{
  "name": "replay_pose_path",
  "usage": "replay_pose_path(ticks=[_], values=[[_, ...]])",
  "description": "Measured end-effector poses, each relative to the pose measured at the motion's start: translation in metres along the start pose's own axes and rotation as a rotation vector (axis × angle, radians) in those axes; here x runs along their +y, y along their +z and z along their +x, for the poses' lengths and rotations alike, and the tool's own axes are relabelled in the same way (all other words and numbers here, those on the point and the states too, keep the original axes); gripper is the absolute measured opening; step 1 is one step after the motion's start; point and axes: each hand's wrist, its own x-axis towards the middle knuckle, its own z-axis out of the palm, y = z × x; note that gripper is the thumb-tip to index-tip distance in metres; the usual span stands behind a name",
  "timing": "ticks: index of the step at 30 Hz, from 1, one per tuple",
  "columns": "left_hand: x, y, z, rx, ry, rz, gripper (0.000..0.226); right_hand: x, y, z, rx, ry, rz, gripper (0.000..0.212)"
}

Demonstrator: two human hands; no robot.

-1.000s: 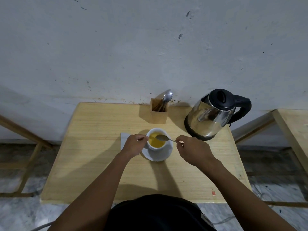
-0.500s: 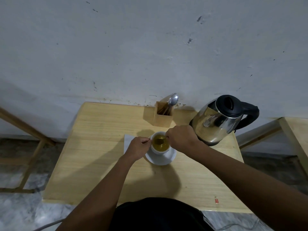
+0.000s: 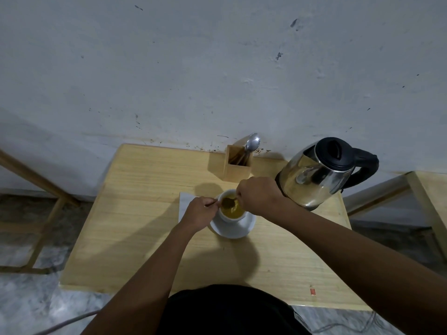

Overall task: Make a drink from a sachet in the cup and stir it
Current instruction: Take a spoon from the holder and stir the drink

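Cup (image 3: 231,209) of yellow drink sits on its saucer (image 3: 234,228) mid-table (image 3: 135,238), left hand (image 3: 200,212) clamped at its side, right hand (image 3: 257,196) pinching the spoon (image 3: 228,202) in the liquid. A brisk stir could slop it over (kettle (image 3: 316,172) just beside). No legible writing anywhere.

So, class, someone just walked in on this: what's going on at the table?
A person is stirring a yellowish drink in a white cup on a saucer. The right hand holds a spoon dipped in the cup; the left hand steadies the cup. A steel kettle stands to the right, unused.
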Motion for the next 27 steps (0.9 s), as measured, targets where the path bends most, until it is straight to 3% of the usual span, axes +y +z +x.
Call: replay_pose_path(ticks=[8, 17, 22, 27], values=[[-0.001, 0.001, 0.0, 0.017, 0.015, -0.006, 0.028, 0.01, -0.002, -0.004, -0.039, 0.011, -0.036, 0.01], [-0.002, 0.001, 0.0, 0.01, 0.023, -0.017, 0.027, 0.003, 0.003, 0.001, 0.004, 0.04, 0.037, 0.017], [-0.003, 0.001, 0.002, 0.007, 0.009, -0.016, 0.03, 0.01, 0.0, -0.002, -0.027, 0.051, -0.023, 0.014], [-0.003, 0.002, 0.003, 0.008, -0.003, -0.022, 0.033, 0.007, 0.004, -0.001, -0.072, 0.033, 0.08, 0.017]])
